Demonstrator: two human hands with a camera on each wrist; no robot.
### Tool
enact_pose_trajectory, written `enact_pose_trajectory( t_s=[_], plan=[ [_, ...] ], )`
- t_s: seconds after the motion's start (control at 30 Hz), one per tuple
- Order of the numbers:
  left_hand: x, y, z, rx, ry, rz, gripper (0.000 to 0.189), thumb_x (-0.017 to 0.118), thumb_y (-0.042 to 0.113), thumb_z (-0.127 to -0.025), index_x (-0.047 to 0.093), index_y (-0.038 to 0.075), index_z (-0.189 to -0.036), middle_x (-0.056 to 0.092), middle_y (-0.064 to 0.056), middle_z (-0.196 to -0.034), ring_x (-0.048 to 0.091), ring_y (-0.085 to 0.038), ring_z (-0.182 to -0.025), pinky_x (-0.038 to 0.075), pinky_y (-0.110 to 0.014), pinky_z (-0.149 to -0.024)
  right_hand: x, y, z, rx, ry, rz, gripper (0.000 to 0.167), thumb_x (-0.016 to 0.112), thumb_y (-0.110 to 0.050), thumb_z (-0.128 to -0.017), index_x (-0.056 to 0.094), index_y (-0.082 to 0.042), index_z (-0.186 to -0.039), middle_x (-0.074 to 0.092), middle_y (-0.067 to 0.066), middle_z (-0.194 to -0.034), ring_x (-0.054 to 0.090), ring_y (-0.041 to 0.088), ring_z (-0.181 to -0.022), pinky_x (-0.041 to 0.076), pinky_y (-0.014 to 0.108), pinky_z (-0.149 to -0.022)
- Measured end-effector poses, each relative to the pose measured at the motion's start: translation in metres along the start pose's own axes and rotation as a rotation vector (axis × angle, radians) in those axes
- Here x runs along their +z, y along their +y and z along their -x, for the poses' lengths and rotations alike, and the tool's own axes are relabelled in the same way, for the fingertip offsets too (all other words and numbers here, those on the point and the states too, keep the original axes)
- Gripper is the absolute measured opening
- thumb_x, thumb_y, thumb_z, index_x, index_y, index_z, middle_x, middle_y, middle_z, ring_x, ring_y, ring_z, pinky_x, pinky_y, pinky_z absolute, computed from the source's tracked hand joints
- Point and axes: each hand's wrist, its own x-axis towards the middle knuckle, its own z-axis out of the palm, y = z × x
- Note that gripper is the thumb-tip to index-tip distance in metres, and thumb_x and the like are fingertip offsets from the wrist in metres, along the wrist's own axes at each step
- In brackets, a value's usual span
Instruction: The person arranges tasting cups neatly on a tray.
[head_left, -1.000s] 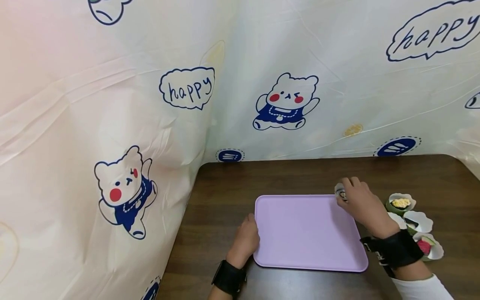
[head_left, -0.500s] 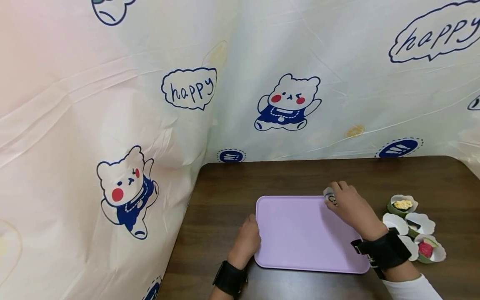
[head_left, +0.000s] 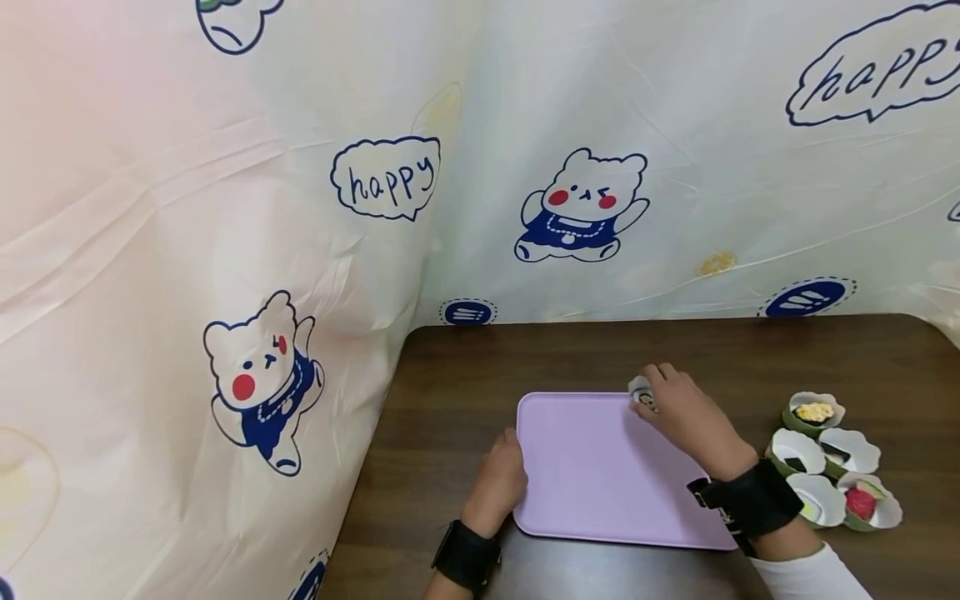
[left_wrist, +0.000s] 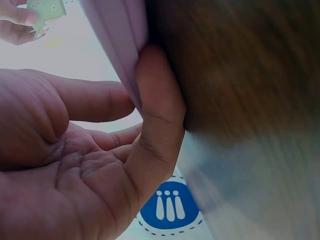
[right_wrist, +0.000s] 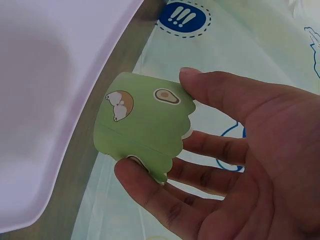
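Observation:
A light purple tray (head_left: 592, 471) lies on the table, its surface bare. My left hand (head_left: 495, 473) pinches its left edge, thumb and a finger on either side of the rim, seen close up in the left wrist view (left_wrist: 160, 85). My right hand (head_left: 693, 421) holds a small green paper cup (right_wrist: 140, 117) with avocado prints above the tray's far edge, right of its middle. Thumb and fingers grip the cup near its scalloped rim. In the head view the cup (head_left: 642, 392) is tilted, and whatever it contains is too small to make out.
Several similar cups stand grouped right of the tray: one with yellow bits (head_left: 813, 412), one with a pink ball (head_left: 860, 503), others partly showing dark or yellow contents. The brown wooden table (head_left: 570, 354) meets a printed curtain (head_left: 450, 250) at the back and left.
My right hand has moved left along the tray's far edge with the paper cup, uncovering more of the cups at the right. My left hand stays on the tray's edge.

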Motion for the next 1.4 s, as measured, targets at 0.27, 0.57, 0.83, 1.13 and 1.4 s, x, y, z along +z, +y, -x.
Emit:
enact_pose_trajectory(
  t_s=[0.27,0.57,0.83,1.13,1.4],
  plan=[
    [0.001,0.001,0.000,-0.007,0.003,0.018,0.026,0.060,-0.009,-0.090,0.053,-0.012,-0.115,0.062,-0.025,-0.099,0.067,-0.043,-0.080,0.056,-0.049,-0.070,0.004,-0.011,-0.006,-0.036,0.006,0.009,0.056,0.078,-0.026,-0.092,0.055,0.011,-0.128,0.063,0.029,-0.115,0.064,0.034,-0.092,0.060,0.050,-0.079],
    [-0.002,0.001,0.001,0.004,0.009,0.038,0.027,0.060,-0.010,-0.090,0.053,-0.013,-0.117,0.063,-0.026,-0.100,0.067,-0.044,-0.081,0.055,-0.051,-0.071,0.011,-0.022,-0.012,-0.064,-0.001,-0.009,0.056,0.077,-0.027,-0.093,0.056,0.011,-0.129,0.063,0.028,-0.116,0.065,0.035,-0.094,0.058,0.049,-0.081],
    [-0.002,0.002,0.000,0.007,0.013,0.013,0.023,0.060,-0.008,-0.091,0.054,-0.010,-0.114,0.063,-0.024,-0.097,0.067,-0.042,-0.080,0.056,-0.049,-0.070,0.018,-0.027,-0.018,-0.051,-0.017,-0.028,0.056,0.077,-0.026,-0.093,0.055,0.010,-0.130,0.062,0.029,-0.120,0.065,0.038,-0.099,0.058,0.051,-0.083],
    [-0.001,0.001,0.001,0.021,0.020,0.003,0.021,0.061,-0.009,-0.089,0.054,-0.010,-0.109,0.062,-0.022,-0.093,0.066,-0.041,-0.076,0.055,-0.048,-0.067,0.030,-0.034,-0.023,-0.062,-0.019,-0.034,0.054,0.077,-0.026,-0.093,0.057,0.008,-0.129,0.063,0.028,-0.119,0.066,0.039,-0.102,0.058,0.049,-0.083],
    [-0.001,0.000,0.001,0.022,0.016,-0.005,0.024,0.061,-0.008,-0.091,0.054,-0.011,-0.114,0.062,-0.023,-0.095,0.067,-0.040,-0.078,0.055,-0.047,-0.067,0.035,-0.041,-0.026,-0.098,0.012,-0.036,0.050,0.078,-0.026,-0.092,0.060,0.007,-0.125,0.065,0.025,-0.113,0.067,0.036,-0.095,0.057,0.047,-0.079]
  ],
)
